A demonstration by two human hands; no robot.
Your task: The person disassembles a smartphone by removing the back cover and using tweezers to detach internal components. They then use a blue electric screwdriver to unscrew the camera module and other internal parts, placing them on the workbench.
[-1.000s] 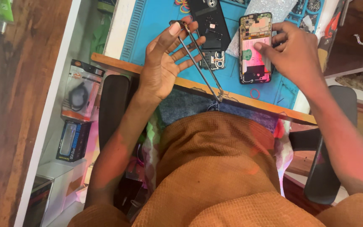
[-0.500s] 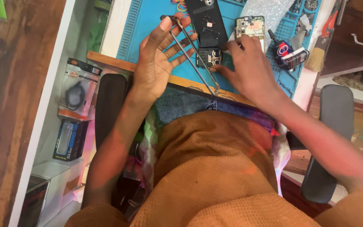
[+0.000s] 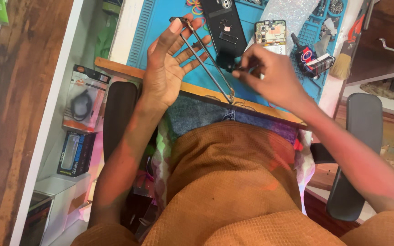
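Note:
My left hand [image 3: 167, 68] lies palm up over the blue work mat [image 3: 153, 27], fingers spread. Long metal tweezers [image 3: 206, 61] rest across its fingers, tips pointing down toward the wooden desk edge [image 3: 197, 91]. My right hand [image 3: 270, 75] is just right of the tweezers, its fingertips pinched on a small black part [image 3: 228, 63]. A black phone back cover [image 3: 224, 23] lies on the mat just above that part. To its right sits an opened phone frame [image 3: 270, 33] with its circuit board showing.
On the mat's right side are a small red-and-blue bottle [image 3: 307, 57], a brush [image 3: 343, 64] and a bubble-wrap bag [image 3: 292, 11]. Black chair armrests [image 3: 119, 114] [image 3: 356, 150] flank my lap. Boxed packages [image 3: 83, 98] sit on a shelf at left.
My right hand left the opened phone frame, moved left and down, and now pinches the small black part. My left hand kept the tweezers across its open fingers.

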